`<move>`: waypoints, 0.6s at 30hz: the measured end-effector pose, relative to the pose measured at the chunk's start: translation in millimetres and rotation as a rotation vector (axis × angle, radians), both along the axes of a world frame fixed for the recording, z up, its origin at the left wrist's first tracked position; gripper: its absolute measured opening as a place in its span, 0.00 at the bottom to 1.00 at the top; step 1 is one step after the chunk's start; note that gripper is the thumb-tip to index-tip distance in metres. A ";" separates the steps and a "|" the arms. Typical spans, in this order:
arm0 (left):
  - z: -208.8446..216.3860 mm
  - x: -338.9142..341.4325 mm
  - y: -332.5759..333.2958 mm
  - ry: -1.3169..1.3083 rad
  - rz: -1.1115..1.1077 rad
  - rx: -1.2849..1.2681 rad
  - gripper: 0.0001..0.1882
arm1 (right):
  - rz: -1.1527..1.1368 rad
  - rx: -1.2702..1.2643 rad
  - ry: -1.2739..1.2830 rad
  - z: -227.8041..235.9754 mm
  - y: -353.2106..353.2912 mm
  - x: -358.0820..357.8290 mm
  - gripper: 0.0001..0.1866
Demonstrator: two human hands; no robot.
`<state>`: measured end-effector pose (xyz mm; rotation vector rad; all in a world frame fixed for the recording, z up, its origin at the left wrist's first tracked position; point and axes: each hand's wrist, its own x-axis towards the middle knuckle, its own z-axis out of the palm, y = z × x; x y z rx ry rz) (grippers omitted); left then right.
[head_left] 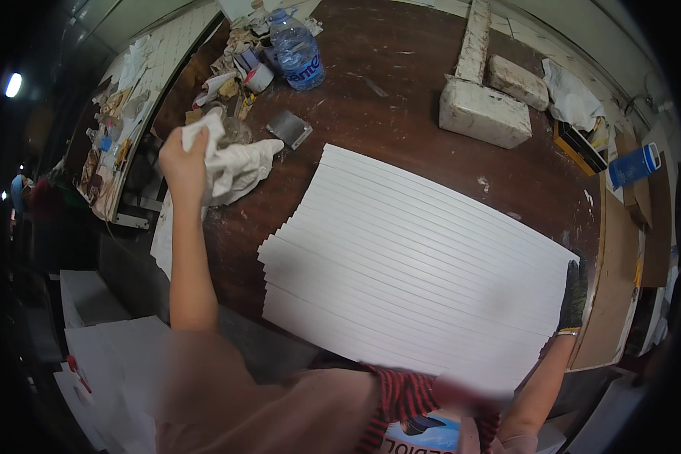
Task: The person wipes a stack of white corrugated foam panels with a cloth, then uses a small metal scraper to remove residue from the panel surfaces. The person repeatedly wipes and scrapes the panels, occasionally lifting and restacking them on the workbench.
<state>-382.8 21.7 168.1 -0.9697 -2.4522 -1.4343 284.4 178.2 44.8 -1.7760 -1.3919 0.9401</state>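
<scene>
My left hand (183,163) is raised at the left of the table, its fingers closed on a crumpled white cloth (238,170) that hangs down beside a grey metal plate (290,129). In front of me lies a wide spread of white sheets (424,257), overlapped in narrow even steps with an uneven left edge. My right hand (575,293), in a dark glove, rests along the right edge of the sheets with its fingers stretched out. It grips nothing that I can see.
The dark brown table (386,91) holds a clear plastic bottle (295,49) amid clutter at the far left. Pale stained blocks (484,112) stand at the far right. A blue container (634,165) and a cardboard strip (605,280) line the right edge.
</scene>
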 end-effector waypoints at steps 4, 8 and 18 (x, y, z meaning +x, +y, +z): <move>-18.5 109.8 -3.6 -0.599 -0.592 -0.091 0.09 | -0.101 -0.076 0.028 7.5 -3.4 -8.4 0.32; -47.6 133.1 -3.0 0.265 -0.977 -0.389 0.16 | -0.108 -0.072 0.050 3.6 -3.3 -6.0 0.29; -74.3 132.8 -1.3 0.383 -0.976 -0.450 0.19 | -0.118 -0.091 0.094 -4.8 0.1 3.9 0.27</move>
